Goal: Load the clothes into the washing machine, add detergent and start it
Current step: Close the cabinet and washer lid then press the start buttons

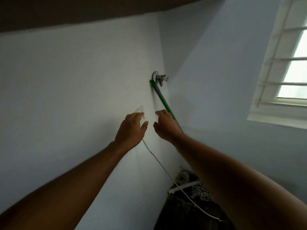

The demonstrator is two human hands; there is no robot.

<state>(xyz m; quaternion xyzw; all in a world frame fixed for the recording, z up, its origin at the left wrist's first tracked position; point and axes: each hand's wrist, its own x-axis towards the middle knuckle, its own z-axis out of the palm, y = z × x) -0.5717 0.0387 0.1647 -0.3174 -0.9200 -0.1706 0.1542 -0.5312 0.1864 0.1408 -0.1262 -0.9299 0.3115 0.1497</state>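
My left hand (131, 130) is raised to a white wall socket (140, 110) and its fingers curl round a white plug (142, 120), which the hand mostly hides. From under that hand a white power cord (163, 170) runs down to the right. Just to the right of the socket, my right hand (166, 124) hovers with loosely curled fingers and holds nothing. Behind it a green hose (163, 102) slants down from a metal wall tap (159, 78). The washing machine's drum and the clothes are not in view.
A dark bulky object (186, 211) with a patterned cloth (200, 190) and a white pipe (184, 188) on top stands low in the corner. The white cord passes over it. A barred window (287, 67) is set in the right wall.
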